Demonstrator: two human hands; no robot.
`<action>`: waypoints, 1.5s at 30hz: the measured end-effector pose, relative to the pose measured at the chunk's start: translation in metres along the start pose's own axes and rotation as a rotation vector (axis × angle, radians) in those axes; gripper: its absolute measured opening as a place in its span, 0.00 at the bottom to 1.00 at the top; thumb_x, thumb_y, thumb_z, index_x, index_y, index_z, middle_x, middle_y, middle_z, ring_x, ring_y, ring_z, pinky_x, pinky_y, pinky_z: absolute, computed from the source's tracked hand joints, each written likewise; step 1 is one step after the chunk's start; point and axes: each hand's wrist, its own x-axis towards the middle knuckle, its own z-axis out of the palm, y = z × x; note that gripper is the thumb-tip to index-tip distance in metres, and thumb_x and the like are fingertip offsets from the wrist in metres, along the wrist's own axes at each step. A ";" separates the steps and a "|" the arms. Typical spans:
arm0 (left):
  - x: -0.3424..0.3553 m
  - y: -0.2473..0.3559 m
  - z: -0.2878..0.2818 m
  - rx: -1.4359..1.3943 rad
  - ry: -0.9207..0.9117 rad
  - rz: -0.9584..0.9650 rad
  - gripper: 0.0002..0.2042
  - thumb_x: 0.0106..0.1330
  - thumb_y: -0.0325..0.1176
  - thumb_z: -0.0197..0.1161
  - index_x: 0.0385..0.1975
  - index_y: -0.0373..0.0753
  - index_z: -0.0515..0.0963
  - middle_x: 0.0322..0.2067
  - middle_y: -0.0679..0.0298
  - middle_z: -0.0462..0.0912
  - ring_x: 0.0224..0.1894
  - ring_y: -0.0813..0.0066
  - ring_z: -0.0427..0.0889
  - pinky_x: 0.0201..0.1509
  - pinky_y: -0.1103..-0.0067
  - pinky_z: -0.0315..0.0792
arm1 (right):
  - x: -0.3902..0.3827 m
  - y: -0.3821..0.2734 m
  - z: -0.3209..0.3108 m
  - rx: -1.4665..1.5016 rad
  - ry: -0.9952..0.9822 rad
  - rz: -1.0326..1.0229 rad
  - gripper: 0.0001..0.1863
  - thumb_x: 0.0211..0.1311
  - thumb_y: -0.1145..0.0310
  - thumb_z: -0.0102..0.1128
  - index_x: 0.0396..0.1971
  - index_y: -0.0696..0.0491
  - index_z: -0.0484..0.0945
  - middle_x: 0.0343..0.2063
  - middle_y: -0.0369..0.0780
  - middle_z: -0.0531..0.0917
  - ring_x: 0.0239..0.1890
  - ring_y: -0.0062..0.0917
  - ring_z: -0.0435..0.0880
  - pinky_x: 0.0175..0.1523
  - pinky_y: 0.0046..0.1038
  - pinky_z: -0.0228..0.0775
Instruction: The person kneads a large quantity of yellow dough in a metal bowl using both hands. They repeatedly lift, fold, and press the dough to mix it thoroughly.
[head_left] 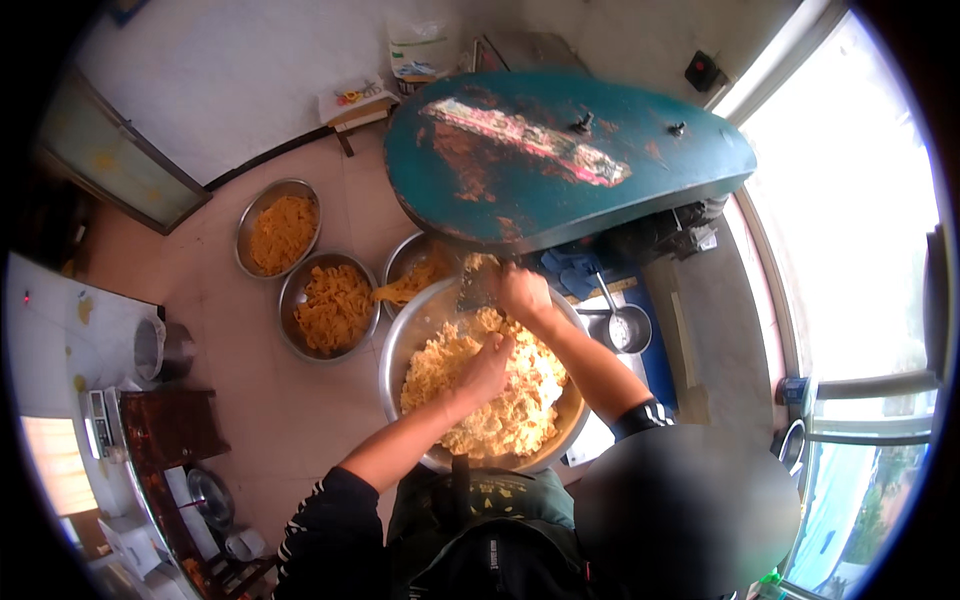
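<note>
A wide metal basin (392, 365) in front of me holds a heap of crumbly yellow dough (525, 400). Over the middle of the heap is my left hand (487, 368), its fingers curled in against the crumbs. My right hand (527, 297) is closed at the basin's far rim, close under the green machine cover (560, 150); what its fingers grip, if anything, is hidden. Next to it is a crumb-coated part of the machine (478, 285). Wide orange dough strips (405, 288) trail beside the basin into a smaller metal bowl (393, 262).
Two more metal bowls, one nearer (286, 325) and one farther (240, 245), hold orange strips on the tiled floor. To the right lie a long-handled pan (632, 328) and a blue cloth (570, 270). A brown wooden stand (175, 430) is at left. A dark blurred shape covers the lower right.
</note>
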 end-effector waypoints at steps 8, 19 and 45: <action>-0.001 0.012 -0.018 0.256 -0.259 0.028 0.19 0.67 0.30 0.63 0.58 0.39 0.75 0.44 0.45 0.80 0.42 0.47 0.85 0.48 0.60 0.81 | 0.021 0.005 0.010 0.015 -0.019 0.044 0.24 0.74 0.53 0.49 0.42 0.62 0.81 0.31 0.59 0.87 0.35 0.54 0.88 0.46 0.51 0.81; -0.051 0.008 -0.045 -0.085 0.016 0.062 0.19 0.67 0.24 0.54 0.57 0.39 0.81 0.51 0.51 0.86 0.46 0.54 0.87 0.50 0.63 0.82 | -0.002 0.003 0.027 0.056 0.111 -0.008 0.21 0.76 0.52 0.49 0.41 0.57 0.79 0.29 0.58 0.86 0.34 0.54 0.87 0.42 0.52 0.80; 0.098 -0.039 -0.055 0.242 0.096 -0.087 0.32 0.58 0.26 0.66 0.67 0.34 0.69 0.66 0.43 0.67 0.67 0.43 0.70 0.69 0.60 0.69 | -0.060 0.056 -0.030 0.213 0.155 0.031 0.18 0.71 0.54 0.59 0.36 0.58 0.79 0.28 0.55 0.85 0.33 0.53 0.86 0.39 0.50 0.79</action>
